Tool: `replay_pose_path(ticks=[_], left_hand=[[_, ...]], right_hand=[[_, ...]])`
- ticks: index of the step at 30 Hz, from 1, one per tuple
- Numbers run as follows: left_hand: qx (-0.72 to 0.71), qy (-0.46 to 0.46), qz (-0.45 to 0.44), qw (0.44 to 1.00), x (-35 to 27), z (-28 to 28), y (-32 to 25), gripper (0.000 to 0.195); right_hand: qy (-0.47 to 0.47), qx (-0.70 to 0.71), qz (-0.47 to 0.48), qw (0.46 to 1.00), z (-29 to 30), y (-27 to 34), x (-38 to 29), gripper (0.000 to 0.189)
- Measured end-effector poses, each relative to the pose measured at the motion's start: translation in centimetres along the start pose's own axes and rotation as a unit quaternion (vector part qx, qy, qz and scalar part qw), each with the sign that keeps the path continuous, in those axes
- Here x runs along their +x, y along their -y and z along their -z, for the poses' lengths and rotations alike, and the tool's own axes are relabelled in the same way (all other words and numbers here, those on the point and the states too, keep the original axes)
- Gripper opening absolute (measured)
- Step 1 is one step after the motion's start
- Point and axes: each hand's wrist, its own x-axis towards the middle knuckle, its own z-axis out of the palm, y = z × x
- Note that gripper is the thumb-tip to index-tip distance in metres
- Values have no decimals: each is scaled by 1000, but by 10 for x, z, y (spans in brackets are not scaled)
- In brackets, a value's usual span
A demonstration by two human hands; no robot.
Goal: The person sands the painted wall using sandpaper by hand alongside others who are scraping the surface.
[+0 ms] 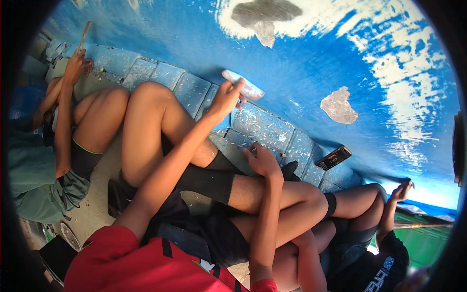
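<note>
My left hand (pixel 231 95) grips a flat, whitish scraper-like piece (pixel 248 87), its long edge close to the blue painted wall (pixel 292 87). Fingers of my right hand (pixel 262 160) are loosely bent, with nothing seen in them; the hand is above the paint-flecked block ledge (pixel 262 124), its wrist near my crossed legs. Two bare grey patches, one at the top (pixel 266 14) and a smaller one (pixel 339 106), show on the wall amid white scraped areas (pixel 397 73).
A mobile phone (pixel 334 157) leans on the wall at the ledge. At the left, a person in green (pixel 33 175) holds a thin stick-like tool (pixel 85 33). Another person in black (pixel 383 266) sits at the right, one hand (pixel 402 191) holding a small tool at the wall.
</note>
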Motion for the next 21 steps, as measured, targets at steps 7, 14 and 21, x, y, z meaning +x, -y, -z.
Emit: replay_pose_path(ticks=[7, 14, 21], left_hand=[[-3, 15, 12, 1000, -6, -8, -17, 34], [0, 12, -57, 998, 1, 2, -8, 37], [31, 8, -11, 999, -2, -15, -6, 37]], right_hand=[[11, 30, -12, 999, 0, 5, -1, 32], [-3, 18, 19, 1000, -4, 8, 4, 30], [-4, 23, -7, 1000, -1, -1, -2, 31]])
